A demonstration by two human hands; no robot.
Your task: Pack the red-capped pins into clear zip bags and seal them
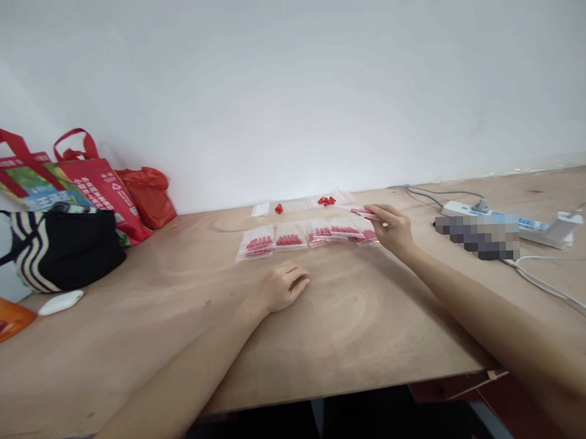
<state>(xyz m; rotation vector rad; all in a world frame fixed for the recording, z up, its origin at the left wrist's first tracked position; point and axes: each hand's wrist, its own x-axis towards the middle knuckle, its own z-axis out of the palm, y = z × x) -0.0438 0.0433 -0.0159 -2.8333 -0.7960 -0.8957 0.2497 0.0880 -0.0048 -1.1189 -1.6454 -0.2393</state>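
A small clear bag with red pieces [362, 212] sits pinched at its end in the right hand [393, 229], whose grip is closed narrow on it, thumb over fingertips, just above the counter [326, 333]. Directly under and just beside that grip lies a row of filled bags [306, 237], each showing red pieces inside, running away from the grip toward the person's left. Beyond the grip, nearer the wall, a few loose red pieces [326, 200] lie on flat empty bags [292, 207], with a single red piece [278, 208] farther left.

The left hand [283, 287] rests on the counter on the near side of the row, fingers loosely curled, its grip holding nothing.

To the right of the pinching grip a white power strip [495, 217] lies with cables trailing off. Far to the left stand red tote bags [94, 185], a black-and-striped bag [58, 250] and a white mouse [60, 302].
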